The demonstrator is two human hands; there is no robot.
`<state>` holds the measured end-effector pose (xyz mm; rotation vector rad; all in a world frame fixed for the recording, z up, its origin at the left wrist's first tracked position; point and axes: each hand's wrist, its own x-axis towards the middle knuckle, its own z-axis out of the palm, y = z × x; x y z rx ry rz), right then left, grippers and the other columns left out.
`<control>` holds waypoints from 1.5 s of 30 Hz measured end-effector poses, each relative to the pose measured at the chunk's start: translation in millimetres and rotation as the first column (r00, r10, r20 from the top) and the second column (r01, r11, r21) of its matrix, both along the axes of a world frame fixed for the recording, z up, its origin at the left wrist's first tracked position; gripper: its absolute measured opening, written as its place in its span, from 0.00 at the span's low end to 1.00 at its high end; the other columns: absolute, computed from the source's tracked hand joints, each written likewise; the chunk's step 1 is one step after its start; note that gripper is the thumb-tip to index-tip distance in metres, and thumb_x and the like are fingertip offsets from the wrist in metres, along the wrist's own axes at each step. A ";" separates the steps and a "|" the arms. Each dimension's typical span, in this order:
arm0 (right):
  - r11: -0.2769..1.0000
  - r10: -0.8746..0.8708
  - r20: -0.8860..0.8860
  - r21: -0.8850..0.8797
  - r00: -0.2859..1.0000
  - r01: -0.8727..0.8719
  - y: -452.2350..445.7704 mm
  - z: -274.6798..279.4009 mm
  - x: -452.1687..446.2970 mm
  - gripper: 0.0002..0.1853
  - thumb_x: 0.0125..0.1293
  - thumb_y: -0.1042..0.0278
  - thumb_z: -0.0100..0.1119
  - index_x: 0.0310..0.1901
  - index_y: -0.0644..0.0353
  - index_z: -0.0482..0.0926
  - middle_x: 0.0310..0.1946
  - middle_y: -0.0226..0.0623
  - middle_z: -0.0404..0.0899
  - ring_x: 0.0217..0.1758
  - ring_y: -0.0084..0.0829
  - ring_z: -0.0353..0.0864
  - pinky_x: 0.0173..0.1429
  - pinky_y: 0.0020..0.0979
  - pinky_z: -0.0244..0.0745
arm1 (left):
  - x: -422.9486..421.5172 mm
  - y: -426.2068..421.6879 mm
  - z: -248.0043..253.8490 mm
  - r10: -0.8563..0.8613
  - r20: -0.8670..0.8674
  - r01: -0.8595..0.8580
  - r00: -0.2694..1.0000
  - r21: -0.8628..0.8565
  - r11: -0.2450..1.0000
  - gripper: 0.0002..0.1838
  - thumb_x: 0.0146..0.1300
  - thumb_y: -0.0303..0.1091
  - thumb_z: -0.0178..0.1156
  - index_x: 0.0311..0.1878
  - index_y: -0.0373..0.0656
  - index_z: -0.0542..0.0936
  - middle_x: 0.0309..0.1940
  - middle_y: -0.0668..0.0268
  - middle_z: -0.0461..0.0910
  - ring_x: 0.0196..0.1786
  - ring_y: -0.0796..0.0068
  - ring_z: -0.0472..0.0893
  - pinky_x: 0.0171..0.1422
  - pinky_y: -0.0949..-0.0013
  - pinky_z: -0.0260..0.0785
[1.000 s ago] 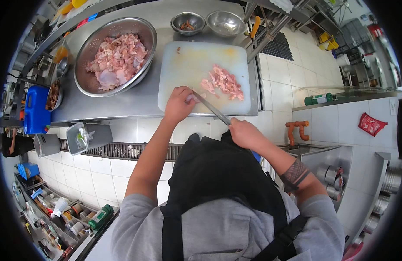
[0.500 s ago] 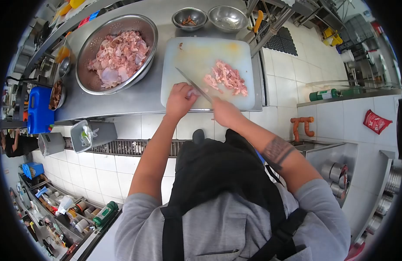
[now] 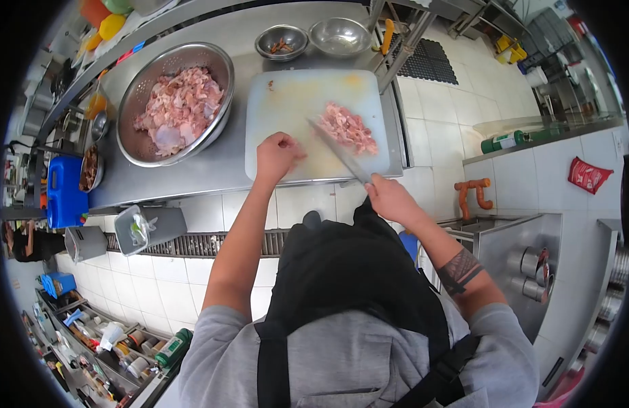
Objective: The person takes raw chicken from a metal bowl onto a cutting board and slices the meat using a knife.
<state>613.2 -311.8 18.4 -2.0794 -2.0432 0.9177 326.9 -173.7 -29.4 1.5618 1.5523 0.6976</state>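
Raw meat [image 3: 350, 129] is flanked by the knife [image 3: 343, 154] gripped in the right hand [image 3: 390, 198]; the curled left hand [image 3: 276, 158], contents unclear, could be nicked if the knife slips.

Grey short-sleeved shirt [image 3: 355, 343] on show, a pocket [image 3: 352, 370] stitched onto the front, and a black apron [image 3: 348, 265] spreading broad across it. Black straps [image 3: 273, 370] run over both sides, a dark buckle [image 3: 450, 365] riding the right one, and look, a dark patterned tattoo [image 3: 460, 267] bands the right forearm [image 3: 426, 232]
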 end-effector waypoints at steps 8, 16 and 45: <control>0.995 -0.092 0.010 -0.045 0.996 0.092 6.6 -8.1 -4.4 0.16 0.81 0.58 0.52 0.51 0.66 0.75 0.36 0.64 0.86 0.44 0.67 0.87 0.53 0.64 0.78 | 3.9 -0.9 -25.9 -0.205 -0.173 0.254 0.963 0.342 0.905 0.13 0.56 0.31 0.74 0.43 0.36 0.87 0.47 0.57 0.86 0.55 0.56 0.83 0.59 0.58 0.79; 0.993 0.076 0.043 -0.096 0.996 -0.071 3.1 14.0 -25.1 0.15 0.82 0.62 0.50 0.50 0.69 0.74 0.37 0.64 0.86 0.44 0.66 0.86 0.51 0.64 0.78 | 19.6 -5.3 -32.0 -0.164 -0.145 0.211 0.976 0.426 0.880 0.13 0.59 0.30 0.68 0.46 0.38 0.87 0.48 0.57 0.84 0.56 0.50 0.81 0.62 0.54 0.79; 0.983 0.119 0.068 -0.145 0.991 -0.108 7.3 21.0 -37.6 0.12 0.79 0.66 0.51 0.51 0.68 0.75 0.40 0.63 0.87 0.46 0.63 0.88 0.52 0.62 0.80 | 2.4 -6.6 -33.8 -0.213 -0.093 0.232 0.973 0.419 0.878 0.15 0.60 0.30 0.73 0.50 0.38 0.86 0.48 0.60 0.85 0.54 0.58 0.83 0.56 0.60 0.81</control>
